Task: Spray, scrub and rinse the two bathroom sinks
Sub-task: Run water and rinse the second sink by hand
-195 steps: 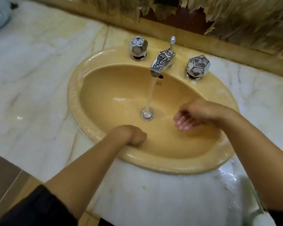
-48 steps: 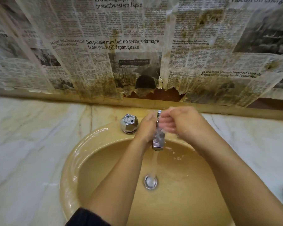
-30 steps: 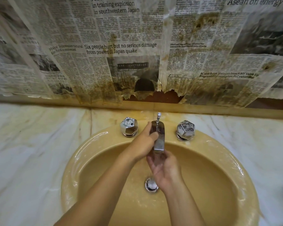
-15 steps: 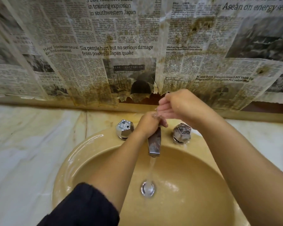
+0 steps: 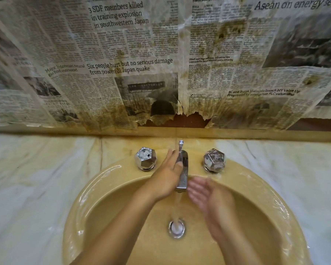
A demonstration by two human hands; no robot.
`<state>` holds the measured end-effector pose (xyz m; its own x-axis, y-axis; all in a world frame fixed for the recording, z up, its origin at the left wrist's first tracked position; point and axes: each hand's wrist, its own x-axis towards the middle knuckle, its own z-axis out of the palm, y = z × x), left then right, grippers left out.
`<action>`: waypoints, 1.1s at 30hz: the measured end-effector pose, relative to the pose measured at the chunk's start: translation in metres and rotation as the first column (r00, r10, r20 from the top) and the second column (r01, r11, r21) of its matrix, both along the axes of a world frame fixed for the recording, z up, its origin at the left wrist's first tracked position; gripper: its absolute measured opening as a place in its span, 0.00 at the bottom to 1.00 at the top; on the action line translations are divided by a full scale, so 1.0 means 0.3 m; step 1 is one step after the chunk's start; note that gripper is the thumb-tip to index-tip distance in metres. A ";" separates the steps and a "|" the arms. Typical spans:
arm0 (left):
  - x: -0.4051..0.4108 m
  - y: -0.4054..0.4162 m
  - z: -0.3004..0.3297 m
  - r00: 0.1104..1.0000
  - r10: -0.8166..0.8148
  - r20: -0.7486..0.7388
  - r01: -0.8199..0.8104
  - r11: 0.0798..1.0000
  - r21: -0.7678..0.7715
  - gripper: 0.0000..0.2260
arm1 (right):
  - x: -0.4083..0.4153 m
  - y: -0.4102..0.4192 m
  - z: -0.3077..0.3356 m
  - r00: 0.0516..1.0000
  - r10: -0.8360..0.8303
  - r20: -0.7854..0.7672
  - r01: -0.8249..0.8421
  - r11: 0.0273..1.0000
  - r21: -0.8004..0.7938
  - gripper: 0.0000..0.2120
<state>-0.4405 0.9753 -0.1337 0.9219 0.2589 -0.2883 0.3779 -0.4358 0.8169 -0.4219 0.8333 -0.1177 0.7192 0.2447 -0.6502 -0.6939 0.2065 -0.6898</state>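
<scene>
While left hand (image 5: 168,175) fingers clasp the chrome spout (image 5: 182,175), the blurred right hand (image 5: 208,196) spreads slack above the glossy oval sink (image 5: 88,199).

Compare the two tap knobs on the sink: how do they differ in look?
The left knob is bright, clean chrome; the right knob is dull with brown stains. The left knob's top shows a round recess; the right knob's top is a flat, stained face. Both are faceted metal, flanking the spout.
</scene>
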 end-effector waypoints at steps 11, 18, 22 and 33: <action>-0.211 0.084 0.069 0.929 0.353 0.112 -0.334 0.929 -0.159 0.16 | -0.027 0.158 -0.021 0.891 -0.205 -0.406 0.368 0.850 0.378 0.21; -0.234 0.053 0.055 0.888 0.445 0.115 -0.428 0.891 -0.149 0.16 | -0.050 0.169 -0.022 0.907 -0.233 -0.352 0.354 0.874 0.333 0.23; -0.198 0.008 0.046 0.869 0.471 0.153 -0.442 0.877 -0.187 0.13 | -0.037 0.136 0.001 0.948 -0.125 -0.293 0.206 0.941 0.267 0.18; 0.164 0.012 0.018 0.977 0.176 0.117 -0.170 0.984 -0.059 0.06 | 0.196 0.037 0.276 0.935 0.326 0.139 -0.308 0.941 -0.140 0.17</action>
